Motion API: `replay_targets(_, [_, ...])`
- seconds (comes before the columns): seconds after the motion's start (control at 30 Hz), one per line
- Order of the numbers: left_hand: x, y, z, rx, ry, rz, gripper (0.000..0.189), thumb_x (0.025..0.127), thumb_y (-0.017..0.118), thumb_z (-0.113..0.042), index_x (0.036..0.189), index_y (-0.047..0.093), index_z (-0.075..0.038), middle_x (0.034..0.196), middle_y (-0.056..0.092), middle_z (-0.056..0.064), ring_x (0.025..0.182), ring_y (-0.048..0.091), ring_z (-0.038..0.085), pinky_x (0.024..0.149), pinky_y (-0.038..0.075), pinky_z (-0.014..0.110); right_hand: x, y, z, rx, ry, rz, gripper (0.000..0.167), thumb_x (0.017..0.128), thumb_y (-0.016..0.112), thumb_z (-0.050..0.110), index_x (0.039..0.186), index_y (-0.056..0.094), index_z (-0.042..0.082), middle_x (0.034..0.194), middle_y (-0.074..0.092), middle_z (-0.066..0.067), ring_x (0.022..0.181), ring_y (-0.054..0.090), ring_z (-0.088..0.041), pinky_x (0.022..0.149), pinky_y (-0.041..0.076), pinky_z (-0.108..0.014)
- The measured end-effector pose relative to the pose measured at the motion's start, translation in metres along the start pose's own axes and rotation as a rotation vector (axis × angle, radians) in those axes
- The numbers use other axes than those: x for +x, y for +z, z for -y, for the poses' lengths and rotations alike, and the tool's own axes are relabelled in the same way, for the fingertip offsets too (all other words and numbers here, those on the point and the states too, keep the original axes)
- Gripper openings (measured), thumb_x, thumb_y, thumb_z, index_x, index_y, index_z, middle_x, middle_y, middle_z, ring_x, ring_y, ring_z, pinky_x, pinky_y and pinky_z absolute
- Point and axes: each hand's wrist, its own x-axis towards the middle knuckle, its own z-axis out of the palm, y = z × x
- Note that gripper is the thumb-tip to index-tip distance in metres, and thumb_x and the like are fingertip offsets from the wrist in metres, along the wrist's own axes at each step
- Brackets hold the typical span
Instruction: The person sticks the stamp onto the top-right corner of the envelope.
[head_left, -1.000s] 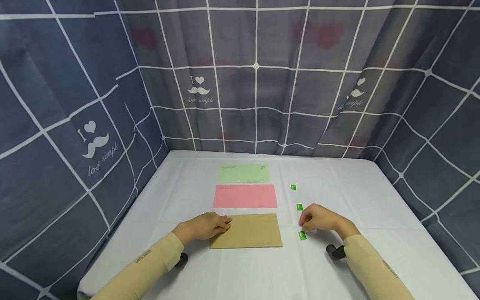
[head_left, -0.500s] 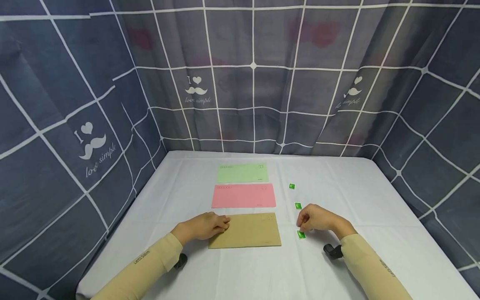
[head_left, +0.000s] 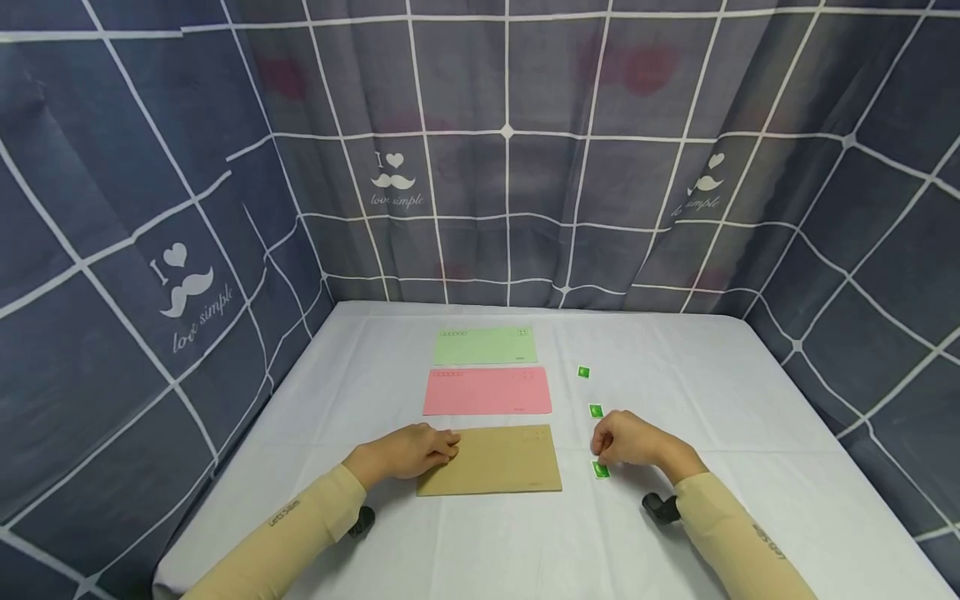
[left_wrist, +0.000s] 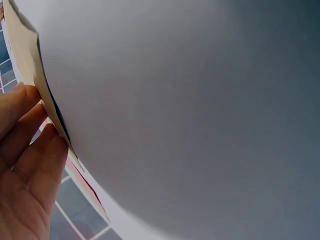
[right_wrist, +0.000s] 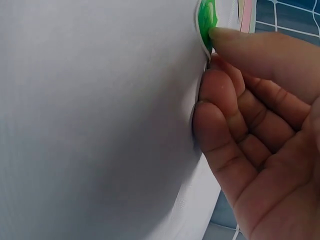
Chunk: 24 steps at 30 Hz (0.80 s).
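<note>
My left hand (head_left: pixel 412 450) rests on the left edge of a brown envelope (head_left: pixel 502 462); its fingertips (left_wrist: pixel 55 137) touch the paper in the left wrist view. Over to the right, my right hand (head_left: pixel 630 437) is at the nearest green stamp (head_left: pixel 601 471), fingers curled. In the right wrist view the thumb lies on the face of this green stamp (right_wrist: pixel 206 22), and the fingertips are at its edge, pinching it low at the tabletop. Another green stamp (head_left: pixel 596 411) lies just beyond the hand, and a third stamp (head_left: pixel 583 372) farther back.
A pink envelope (head_left: pixel 487 392) and a light green envelope (head_left: pixel 486 346) lie flat behind the brown one, in a column. All are on a white-covered table (head_left: pixel 360 367). Dark gridded curtains (head_left: pixel 465 183) stand at the back and both sides.
My right hand has shifted very slightly left at the nearest stamp. The view has turned a little. The left hand and the envelopes stay in place.
</note>
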Motion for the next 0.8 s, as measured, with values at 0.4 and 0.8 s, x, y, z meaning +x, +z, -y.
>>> replay_targets(0.4, [-0.0001, 0.0026, 0.0008, -0.005, -0.014, 0.01, 0.031, 0.101, 0.06, -0.012, 0.13, 0.067, -0.005, 0.146, 0.053, 0.016, 0.134, 0.054, 0.026, 0.106, 0.051, 0.036, -0.0016, 0.0032, 0.0018, -0.021, -0.015, 0.02, 0.017, 0.077, 0.074, -0.009, 0.077, 0.069, 0.007, 0.071, 0.062, 0.002, 0.064, 0.053, -0.012, 0.054, 0.045, -0.022])
replay_targets(0.8, [-0.0006, 0.001, 0.0029, -0.009, -0.008, 0.002, 0.03, 0.101, 0.059, -0.012, 0.13, 0.067, -0.005, 0.145, 0.053, 0.017, 0.135, 0.054, 0.027, 0.107, 0.051, 0.038, 0.0006, -0.0027, 0.0004, -0.013, -0.084, 0.066, 0.014, 0.082, 0.071, -0.008, 0.079, 0.07, 0.006, 0.074, 0.064, 0.001, 0.066, 0.053, -0.009, 0.057, 0.046, -0.02])
